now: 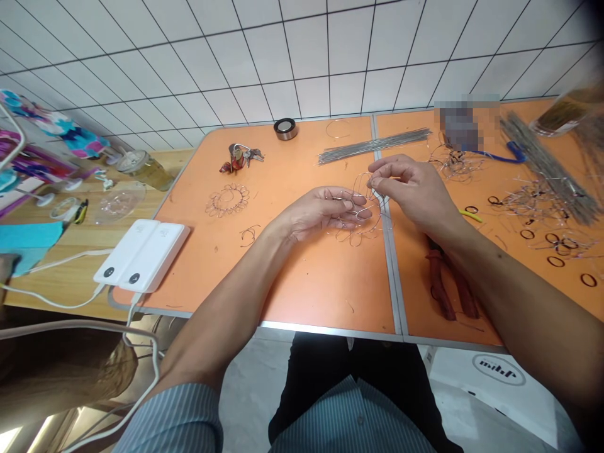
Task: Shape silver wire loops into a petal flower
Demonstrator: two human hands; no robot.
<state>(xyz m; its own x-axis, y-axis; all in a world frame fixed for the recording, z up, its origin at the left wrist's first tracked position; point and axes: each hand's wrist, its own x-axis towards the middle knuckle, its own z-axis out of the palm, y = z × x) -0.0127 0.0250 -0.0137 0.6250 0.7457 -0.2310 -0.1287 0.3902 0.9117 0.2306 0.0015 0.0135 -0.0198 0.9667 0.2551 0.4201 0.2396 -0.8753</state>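
Note:
A ring of thin looped wire point(350, 238), shaped like a flower, lies between my hands over the orange table. My left hand point(330, 209) is palm up with its fingers curled around the ring's left side. From the right, my right hand point(406, 189) pinches the wire at its upper right edge between thumb and fingertips. A similar looped wire ring point(227, 201) rests on the table further left. Below my right forearm lie pliers with red handles point(441, 289), their jaws partly hidden by the arm.
A bundle of straight wires point(372, 146) lies behind my hands. Keys point(241, 157) and a roll of tape point(285, 129) sit at the back. To the right are wire scraps point(533, 204), small dark rings point(557, 261) and a thicker wire bundle point(550, 167). White power banks point(141, 255) stand at left.

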